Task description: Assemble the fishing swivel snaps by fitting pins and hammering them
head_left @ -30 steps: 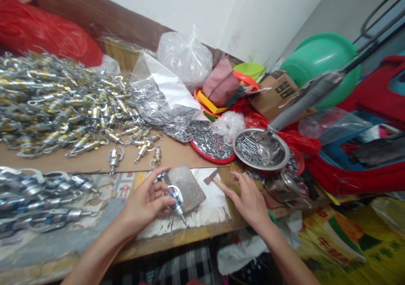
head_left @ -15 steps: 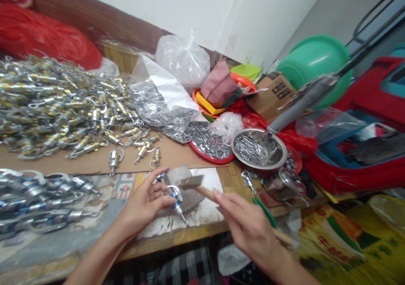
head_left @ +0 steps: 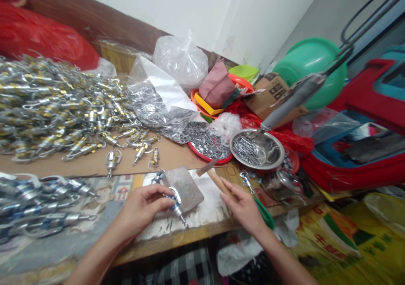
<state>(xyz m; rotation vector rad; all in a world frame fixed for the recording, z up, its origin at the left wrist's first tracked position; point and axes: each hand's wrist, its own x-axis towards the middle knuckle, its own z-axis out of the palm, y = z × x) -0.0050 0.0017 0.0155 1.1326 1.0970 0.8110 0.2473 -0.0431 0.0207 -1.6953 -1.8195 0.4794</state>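
Observation:
My left hand (head_left: 150, 205) is closed round a silver metal fitting (head_left: 177, 209) with blue bands, a curved hook and an eyed end. Its eyed end points toward the table's front edge. Behind the fingers shows another blue-banded metal part (head_left: 157, 177); whether it belongs to the same fitting I cannot tell. Beside and partly under the fitting lies a flat grey block (head_left: 186, 186) on a white sheet (head_left: 213, 184). My right hand (head_left: 242, 205) grips the wooden handle of a hammer (head_left: 207, 167), its head raised above the block's right side, apart from the fitting.
Blue-banded fittings (head_left: 41, 200) lie at left, below a large heap of yellow-banded ones (head_left: 63, 103). Behind the block stand a red tray (head_left: 205, 157) of small metal pieces and a steel bowl (head_left: 280, 160) of pins. A grey-handled tool (head_left: 294, 101) slants over the bowl.
My right hand has lifted the hammer up and to the right, away from the fitting, uncovering the block. My left hand keeps its grip in about the same place.

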